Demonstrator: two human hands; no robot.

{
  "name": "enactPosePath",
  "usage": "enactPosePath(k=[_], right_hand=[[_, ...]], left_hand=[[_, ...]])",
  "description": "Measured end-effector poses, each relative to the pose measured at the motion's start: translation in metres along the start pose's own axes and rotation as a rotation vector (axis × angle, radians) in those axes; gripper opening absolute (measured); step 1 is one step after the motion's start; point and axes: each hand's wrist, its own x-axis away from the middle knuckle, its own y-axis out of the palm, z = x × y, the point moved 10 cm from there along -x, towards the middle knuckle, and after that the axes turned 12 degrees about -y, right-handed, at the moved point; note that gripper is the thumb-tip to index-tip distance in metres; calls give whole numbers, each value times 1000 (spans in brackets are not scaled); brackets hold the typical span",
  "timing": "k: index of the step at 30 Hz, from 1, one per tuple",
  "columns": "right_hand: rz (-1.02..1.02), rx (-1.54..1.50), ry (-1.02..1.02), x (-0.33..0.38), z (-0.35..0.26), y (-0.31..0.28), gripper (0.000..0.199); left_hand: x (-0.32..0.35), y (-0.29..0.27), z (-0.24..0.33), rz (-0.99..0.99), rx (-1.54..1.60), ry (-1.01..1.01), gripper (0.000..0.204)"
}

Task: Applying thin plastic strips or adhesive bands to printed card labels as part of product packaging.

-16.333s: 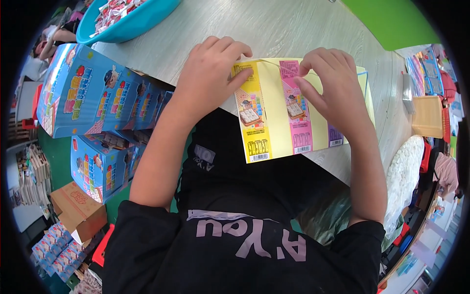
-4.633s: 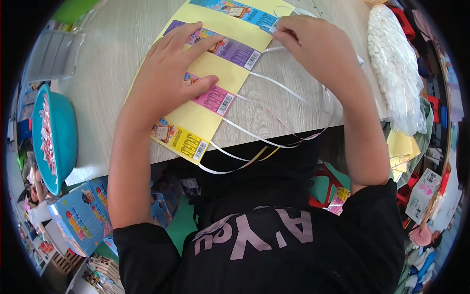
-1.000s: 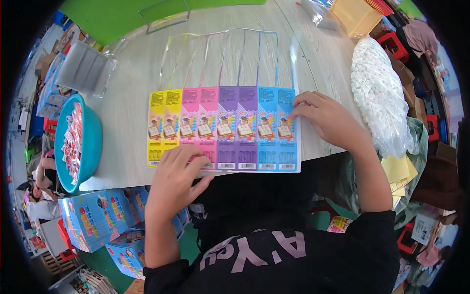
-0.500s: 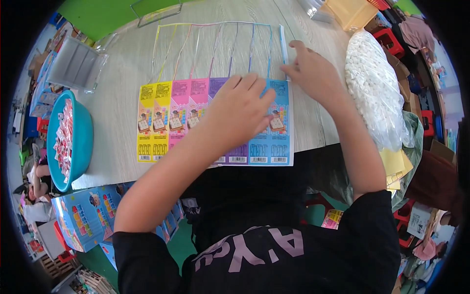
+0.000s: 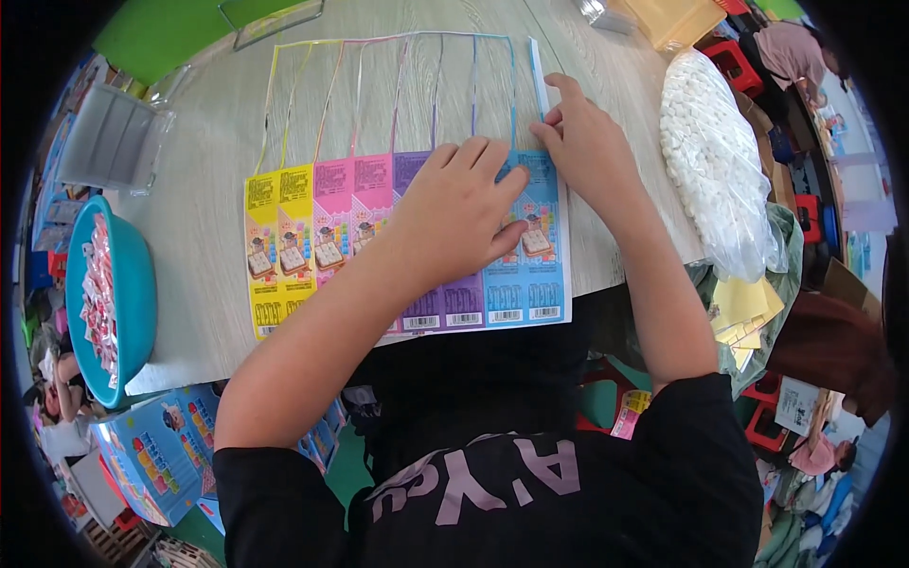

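Observation:
A printed card sheet [image 5: 327, 204] with yellow, pink, purple and blue columns lies flat before me. Thin coloured trim strips run up from its top edge, joined across the far end. My left hand [image 5: 461, 210] rests palm down over the purple and blue columns, fingers spread and slightly bent. Along the right side, a wider pale-blue and white strip [image 5: 537, 80] stands out from the trim. My right hand [image 5: 597, 151] is beside it, thumb at the strip and forefinger stretched out apart. Its other fingers are partly hidden.
A teal basin [image 5: 137, 303] of small wrapped pieces sits at the left, near a clear plastic box [image 5: 109, 137]. To the right lies a big clear bag of white pieces [image 5: 710, 156]. Blue printed cartons [image 5: 156, 454] stand below the table's left edge. A yellow tray [image 5: 668, 19] is far right.
The view has shifted, so the table things sit differently in it. My right hand has come in closer to the strip, and its thumb is nearer. The left hand stays on the sheet.

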Motion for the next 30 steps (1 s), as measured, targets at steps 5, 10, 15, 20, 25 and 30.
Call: enactPosePath(k=[5,10,15,20,25,30], right_hand=[[113,245,-63,8,-7,-11,45],[126,222,-57,8,-7,-6,42],[143,103,-31,8,-2,-7,38],[117,37,64,7,3,-9,41],[101,-123,114,7,17,-3,43],[72,54,43,-4,19,3,51]], left_hand=[[1,6,1,-89,30,-19,50],[3,8,9,16,9,92,39],[4,9,10,14,-20,96,38],[4,10,10,-4,-20,97,39],[3,10,12,-8,-25,97,39],[2,10,13,-4,-28,103,38]])
